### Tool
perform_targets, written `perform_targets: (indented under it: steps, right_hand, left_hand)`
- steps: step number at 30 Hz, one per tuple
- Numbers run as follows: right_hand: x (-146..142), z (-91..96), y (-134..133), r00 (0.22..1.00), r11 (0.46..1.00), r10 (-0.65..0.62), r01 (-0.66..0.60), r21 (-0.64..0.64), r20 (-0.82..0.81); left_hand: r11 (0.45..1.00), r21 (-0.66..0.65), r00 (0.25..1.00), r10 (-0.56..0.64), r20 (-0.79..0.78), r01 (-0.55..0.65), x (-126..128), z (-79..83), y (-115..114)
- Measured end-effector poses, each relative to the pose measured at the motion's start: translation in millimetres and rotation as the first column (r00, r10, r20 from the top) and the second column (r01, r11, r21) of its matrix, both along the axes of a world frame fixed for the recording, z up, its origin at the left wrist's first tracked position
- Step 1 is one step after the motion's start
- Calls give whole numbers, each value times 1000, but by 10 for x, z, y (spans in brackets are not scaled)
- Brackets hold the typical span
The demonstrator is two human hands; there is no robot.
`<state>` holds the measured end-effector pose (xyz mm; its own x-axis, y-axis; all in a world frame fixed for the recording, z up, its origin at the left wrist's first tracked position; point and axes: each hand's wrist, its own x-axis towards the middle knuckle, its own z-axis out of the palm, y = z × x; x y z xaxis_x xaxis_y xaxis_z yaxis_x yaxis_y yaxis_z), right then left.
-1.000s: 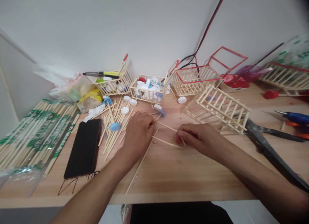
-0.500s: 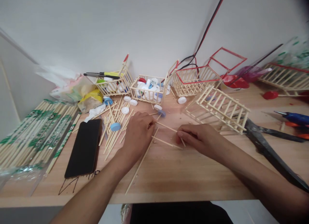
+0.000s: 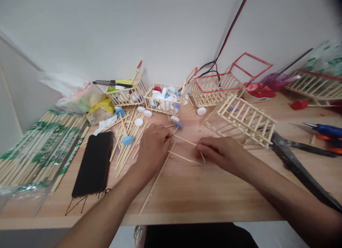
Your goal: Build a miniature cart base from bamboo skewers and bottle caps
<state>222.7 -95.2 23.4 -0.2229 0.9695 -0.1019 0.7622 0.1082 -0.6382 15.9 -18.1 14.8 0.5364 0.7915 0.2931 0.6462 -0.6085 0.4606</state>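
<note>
In the middle of the table my left hand (image 3: 155,143) is closed, fingertips pinching one end of a thin wooden stick (image 3: 184,140). My right hand (image 3: 220,152) is closed at the stick's other end, and a short stick end (image 3: 202,157) pokes out below its fingertips. Just in front of both hands lies a second short stick (image 3: 184,157). A longer stick (image 3: 155,184) slants from beside my left hand toward the table's front edge. Whether the sticks are joined under my fingers is hidden. Beyond my right hand a stick-built frame (image 3: 243,121) rests tilted.
Small stick-built carts (image 3: 162,102) stand along the wall, some holding bottle caps. Loose sticks (image 3: 125,153) and a phone (image 3: 93,164) lie left, beside bagged chopsticks (image 3: 40,148). Right are large black-handled pliers (image 3: 294,166), a blue-handled tool (image 3: 327,130) and a red-rimmed cart (image 3: 219,86).
</note>
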Motion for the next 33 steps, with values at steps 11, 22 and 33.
perform_targets:
  steps: [11,22,33]
  right_hand:
    - [-27,61,-20,1000,1000,-9,9,2,-13]
    - [-22,58,-12,1000,1000,5,-5,22,21]
    - [-32,87,-26,1000,1000,6,-6,4,3]
  left_hand:
    - [1000,-4,1000,0,-8,0,-2,16,-4]
    - [999,-24,999,25,-23,-25,11,51,-13]
    - [993,-81,996,87,19,-85,15,56,-29]
